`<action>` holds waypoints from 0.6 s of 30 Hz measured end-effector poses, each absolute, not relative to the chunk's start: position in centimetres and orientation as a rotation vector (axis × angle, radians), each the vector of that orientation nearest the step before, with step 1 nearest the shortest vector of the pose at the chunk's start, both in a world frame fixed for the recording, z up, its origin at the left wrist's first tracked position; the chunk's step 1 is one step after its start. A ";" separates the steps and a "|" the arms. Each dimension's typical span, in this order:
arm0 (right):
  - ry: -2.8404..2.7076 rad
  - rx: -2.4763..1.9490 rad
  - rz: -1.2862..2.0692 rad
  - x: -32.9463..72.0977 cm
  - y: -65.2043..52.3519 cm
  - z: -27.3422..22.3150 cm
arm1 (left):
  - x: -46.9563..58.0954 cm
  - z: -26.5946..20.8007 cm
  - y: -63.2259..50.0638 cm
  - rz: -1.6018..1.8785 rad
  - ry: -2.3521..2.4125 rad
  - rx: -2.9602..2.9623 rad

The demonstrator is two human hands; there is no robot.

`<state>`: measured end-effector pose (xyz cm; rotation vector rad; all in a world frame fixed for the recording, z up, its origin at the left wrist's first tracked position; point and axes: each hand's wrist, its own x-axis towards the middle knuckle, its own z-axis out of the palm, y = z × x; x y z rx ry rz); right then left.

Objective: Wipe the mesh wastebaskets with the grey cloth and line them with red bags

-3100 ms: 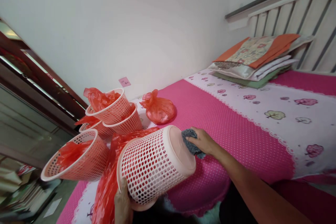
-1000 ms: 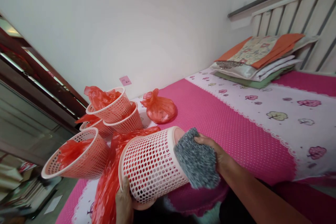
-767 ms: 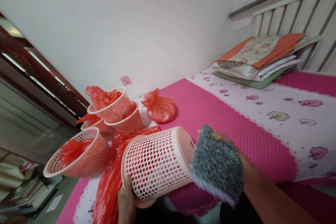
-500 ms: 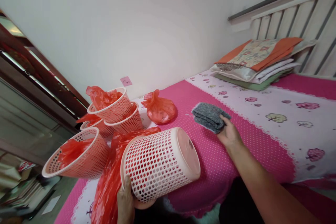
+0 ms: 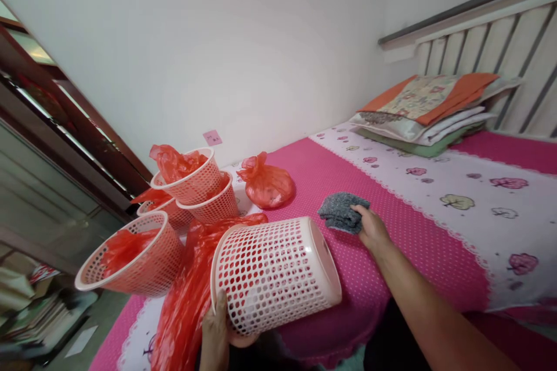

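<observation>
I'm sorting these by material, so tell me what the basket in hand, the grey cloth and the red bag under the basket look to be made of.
Basket: moulded plastic, pale pink, smooth with a slight sheen; regular punched holes and a solid base.
Grey cloth: soft, fuzzy textile, probably microfibre or chenille; matte, nubbly, crumpled in folds.
Red bag: thin plastic film; translucent, glossy, creased.

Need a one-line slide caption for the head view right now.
Left hand grips a pink perforated basket on its side; right hand rests on a grey cloth on the pink bedspread.
</observation>
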<state>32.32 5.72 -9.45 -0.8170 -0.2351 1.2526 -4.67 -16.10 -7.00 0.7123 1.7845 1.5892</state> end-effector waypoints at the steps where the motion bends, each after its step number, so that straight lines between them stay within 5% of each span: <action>1: -0.233 -0.819 1.258 32.3 5.7 -9.5 | -4.4 -6.7 -16.2 1.561 1.774 0.700; 10: -0.175 -0.850 1.236 32.7 5.7 -9.6 | -1.7 -3.5 -17.7 1.253 1.538 0.864; 18: -0.174 -0.840 1.233 32.4 5.9 -9.6 | -1.1 -2.8 -17.8 1.404 1.666 0.949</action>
